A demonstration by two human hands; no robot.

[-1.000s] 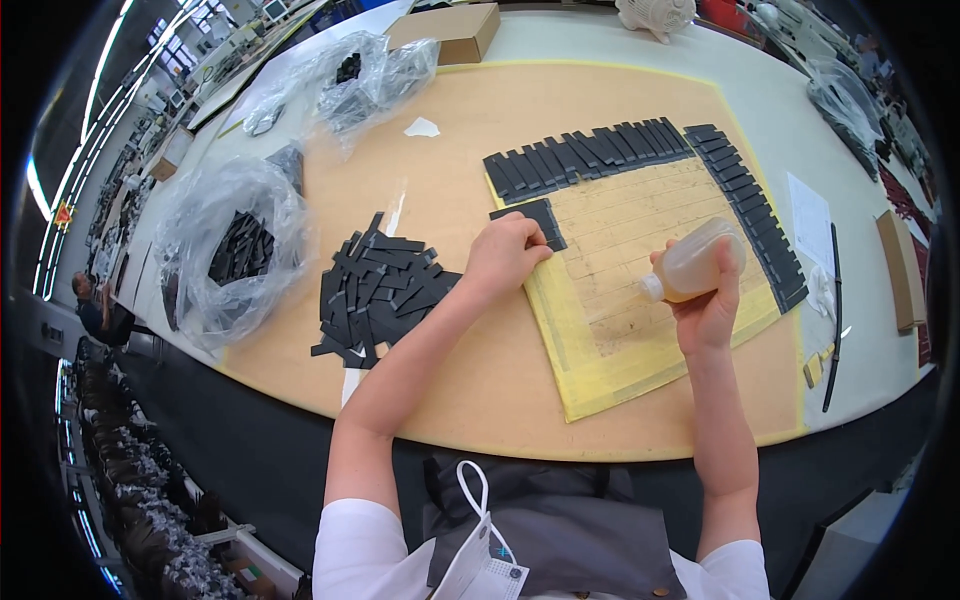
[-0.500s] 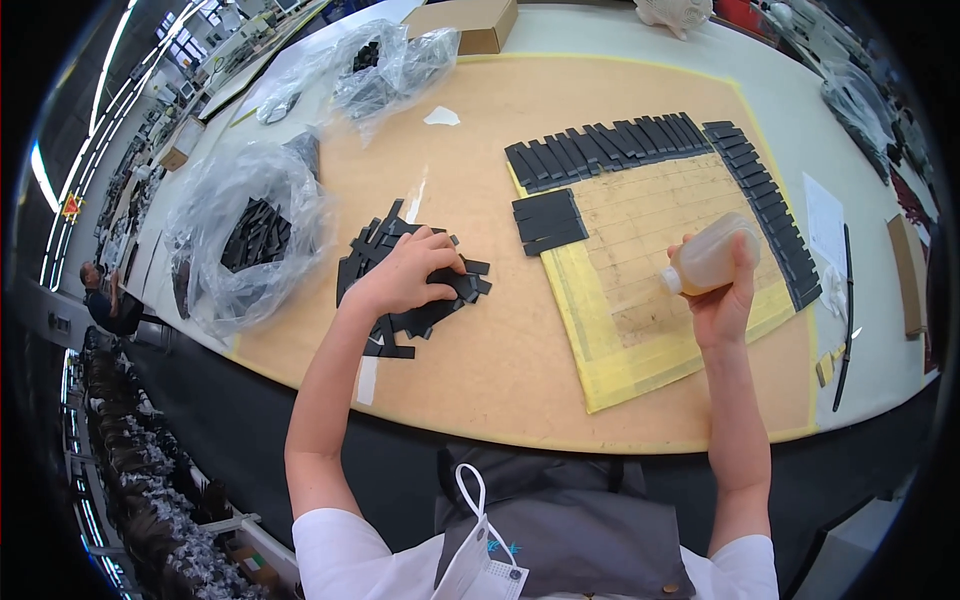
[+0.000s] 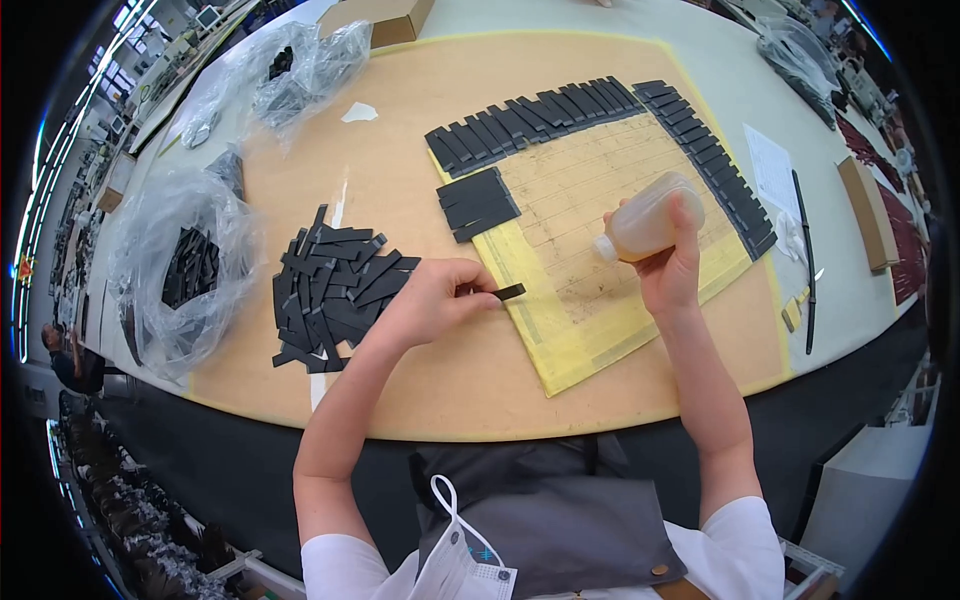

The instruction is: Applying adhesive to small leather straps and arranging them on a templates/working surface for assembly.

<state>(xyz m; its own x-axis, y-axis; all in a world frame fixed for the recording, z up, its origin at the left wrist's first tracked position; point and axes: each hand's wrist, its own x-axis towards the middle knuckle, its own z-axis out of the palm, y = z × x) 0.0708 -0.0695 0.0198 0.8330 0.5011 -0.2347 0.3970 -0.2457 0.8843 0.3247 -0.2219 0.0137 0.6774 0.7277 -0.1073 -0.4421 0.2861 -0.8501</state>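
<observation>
Between the fingers of my left hand (image 3: 445, 300) is a small black strip (image 3: 511, 292), its end reaching over the left edge of a board (image 3: 600, 210) bordered with yellow tape. My right hand (image 3: 670, 275) grips a translucent squeeze bottle (image 3: 650, 215) of amber liquid, tilted with its cap toward the lower left above the board. Black strips stand side by side along the board's far edge (image 3: 540, 120) and right edge (image 3: 710, 165). A black block of strips (image 3: 478, 203) lies at its left edge. Left of my left hand is a loose pile of black strips (image 3: 335, 285).
A clear plastic bag (image 3: 190, 270) with more black strips sits at the left, another bag (image 3: 300, 85) behind it. A cardboard box (image 3: 380, 18) stands at the far edge. To the right are a paper sheet (image 3: 770, 170), a black rod (image 3: 805, 265) and a brown carton (image 3: 868, 213).
My left hand has left the pile and moved right to the board's edge with a black strip. The bottle stays in my right hand over the board. The whole view has shifted.
</observation>
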